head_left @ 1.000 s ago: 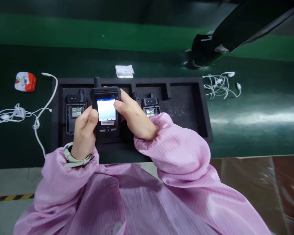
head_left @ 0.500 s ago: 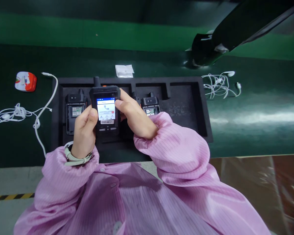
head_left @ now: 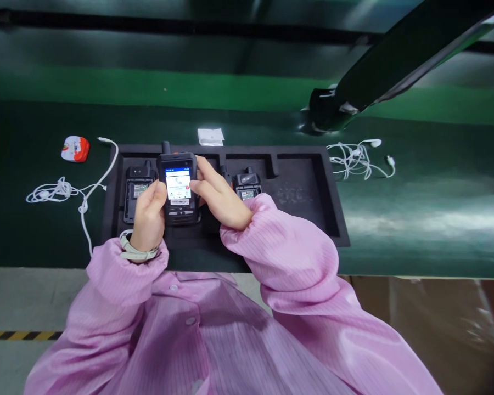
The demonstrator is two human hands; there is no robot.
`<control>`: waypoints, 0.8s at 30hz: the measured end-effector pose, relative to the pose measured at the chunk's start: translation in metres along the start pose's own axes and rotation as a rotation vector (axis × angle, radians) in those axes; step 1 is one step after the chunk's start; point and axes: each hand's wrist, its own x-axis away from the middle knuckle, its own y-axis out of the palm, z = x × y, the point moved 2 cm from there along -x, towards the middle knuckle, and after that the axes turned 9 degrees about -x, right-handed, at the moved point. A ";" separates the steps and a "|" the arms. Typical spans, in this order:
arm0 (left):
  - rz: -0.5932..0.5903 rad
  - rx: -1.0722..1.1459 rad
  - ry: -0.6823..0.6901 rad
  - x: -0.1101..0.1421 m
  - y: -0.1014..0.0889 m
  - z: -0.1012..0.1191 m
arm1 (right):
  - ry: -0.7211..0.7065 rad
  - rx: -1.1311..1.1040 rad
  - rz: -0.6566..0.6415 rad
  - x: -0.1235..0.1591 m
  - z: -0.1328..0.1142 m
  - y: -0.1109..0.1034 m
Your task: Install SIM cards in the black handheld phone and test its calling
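A black two-way radio with a stub antenna and a lit screen is held upright over the black foam tray. My left hand grips its left side, thumb on the front edge. My right hand is closed around the right side, its thumb at the screen's right edge; the fingers behind are hidden. The screen shows a blue top bar and a handset icon. In the tray lie another radio, left of my left hand, and one more radio beyond my right wrist, both with open battery bays.
White earphones with tangled cord lie right of the tray, and another earphone bundle lies left beside a white cable. A red and white box and a small white packet sit farther back. A dark post rises at the back right.
The radio's screen went from blank white to a page with a handset icon. My view has shifted a little; both hands keep their hold.
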 end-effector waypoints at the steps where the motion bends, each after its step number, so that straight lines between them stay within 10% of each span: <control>1: 0.002 0.007 0.007 0.000 0.000 0.000 | -0.006 -0.010 -0.010 0.000 0.001 0.000; 24: 0.005 0.052 -0.021 0.001 0.001 0.003 | 0.019 0.008 -0.035 0.000 -0.003 0.001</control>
